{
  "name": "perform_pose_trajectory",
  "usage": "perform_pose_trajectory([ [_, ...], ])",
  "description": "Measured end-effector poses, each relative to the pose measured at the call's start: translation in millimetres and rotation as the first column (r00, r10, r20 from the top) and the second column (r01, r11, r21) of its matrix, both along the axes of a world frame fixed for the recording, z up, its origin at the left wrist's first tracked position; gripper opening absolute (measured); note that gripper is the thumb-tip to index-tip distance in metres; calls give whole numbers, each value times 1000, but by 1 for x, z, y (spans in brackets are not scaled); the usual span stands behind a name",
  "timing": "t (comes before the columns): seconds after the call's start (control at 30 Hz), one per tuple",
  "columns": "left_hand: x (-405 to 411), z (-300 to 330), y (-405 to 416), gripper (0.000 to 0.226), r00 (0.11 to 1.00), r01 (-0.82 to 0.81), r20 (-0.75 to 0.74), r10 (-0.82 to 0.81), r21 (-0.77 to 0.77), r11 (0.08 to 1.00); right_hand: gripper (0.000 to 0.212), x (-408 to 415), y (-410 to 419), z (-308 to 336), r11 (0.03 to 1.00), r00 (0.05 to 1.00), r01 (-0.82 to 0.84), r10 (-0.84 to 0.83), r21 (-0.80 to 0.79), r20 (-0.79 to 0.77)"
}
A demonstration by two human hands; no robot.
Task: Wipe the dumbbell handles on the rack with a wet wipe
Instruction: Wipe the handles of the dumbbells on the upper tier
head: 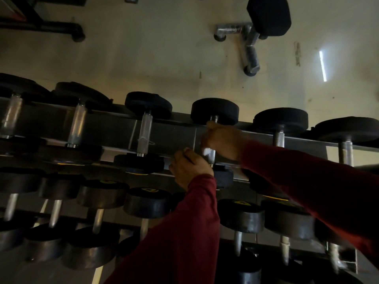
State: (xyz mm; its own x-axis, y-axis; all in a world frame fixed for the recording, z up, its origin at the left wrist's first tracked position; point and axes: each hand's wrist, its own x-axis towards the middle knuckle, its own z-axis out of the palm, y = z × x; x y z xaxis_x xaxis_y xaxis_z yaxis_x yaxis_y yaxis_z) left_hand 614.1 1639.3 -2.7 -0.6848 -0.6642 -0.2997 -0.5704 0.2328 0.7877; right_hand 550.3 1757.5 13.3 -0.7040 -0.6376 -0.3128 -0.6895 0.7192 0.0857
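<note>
Black round-headed dumbbells with metal handles lie in rows on the dark rack across mid-frame; a white wet wipe wraps one handle at centre.

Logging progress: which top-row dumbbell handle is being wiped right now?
The fourth handle from the left: the right hand wraps it with a white wipe. The other handles are bare.

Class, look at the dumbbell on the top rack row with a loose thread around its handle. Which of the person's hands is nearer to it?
Left. The left hand sits just right of that dumbbell, near its lower head. The right hand is farther right, on the next dumbbell's handle.
</note>
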Motion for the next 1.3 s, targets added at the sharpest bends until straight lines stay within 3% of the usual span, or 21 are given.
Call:
perform_pose_trajectory([
  [0.07,0,-1,1,50,1000,6,12,-6,-14,1000,14,-3,-4,0,993,992,114,-113,20,-55],
  [0.13,0,-2,1,50,1000,20,7,-20,-20,1000,12,0,-6,-5,993,990,66,-54,96,-127],
  [0.27,1,-1,0,45,999,47,-14,-48,-31,998,28,23,0,-3,993,991,51,-36,-110,130],
  [0.33,2,-2,-1,43,998,61,-7,-61,-15,998,36,32,10,10,911,934,279,-184,-302,307],
  [0.37,2,-2,-1,42,998,67,-9,-67,-5,998,37,38,15,17,815,877,435,-286,-382,387],
  [0.43,3,-5,-1,42,997,73,-29,-72,15,997,39,53,24,24,504,686,728,-517,-466,512],
  [0.5,3,-4,-1,46,994,97,-42,-96,14,995,33,70,33,28,40,382,895,-581,-444,719],
  [0.57,5,-1,-1,53,986,157,-57,-157,-11,988,23,86,41,37,-400,111,885,-313,-237,943],
  [0.6,8,1,-1,55,977,201,-64,-203,-40,979,20,94,48,45,-514,55,848,-163,-132,985],
  [0.63,11,4,0,55,962,258,-64,-264,-90,962,20,102,56,51,-565,33,822,-83,-75,996],
  [0.7,22,11,8,44,915,381,-48,-401,-227,897,25,118,75,61,-563,46,823,-66,-75,997],
  [0.77,41,21,24,32,877,420,-87,-473,-341,841,25,135,94,68,-512,83,843,-179,-165,980],
  [0.87,69,35,63,22,815,461,-185,-549,-368,807,24,149,130,66,-485,116,827,-347,-284,931],
  [0.97,81,36,111,34,854,457,-182,-487,-183,870,23,151,169,51,-327,129,880,-533,-344,836],
  [1.03,80,30,137,38,927,375,1,-376,48,926,15,148,187,40,-226,131,913,-627,-340,768],
  [1.1,76,16,154,38,912,311,236,-335,133,941,7,142,194,35,-182,90,949,-629,-259,772],
  [1.17,71,6,163,43,896,264,349,-273,73,962,17,134,195,28,-21,116,985,-657,-172,745],
  [1.3,66,-3,175,44,940,54,335,-65,41,998,36,118,191,13,407,395,908,-742,-104,542],
])
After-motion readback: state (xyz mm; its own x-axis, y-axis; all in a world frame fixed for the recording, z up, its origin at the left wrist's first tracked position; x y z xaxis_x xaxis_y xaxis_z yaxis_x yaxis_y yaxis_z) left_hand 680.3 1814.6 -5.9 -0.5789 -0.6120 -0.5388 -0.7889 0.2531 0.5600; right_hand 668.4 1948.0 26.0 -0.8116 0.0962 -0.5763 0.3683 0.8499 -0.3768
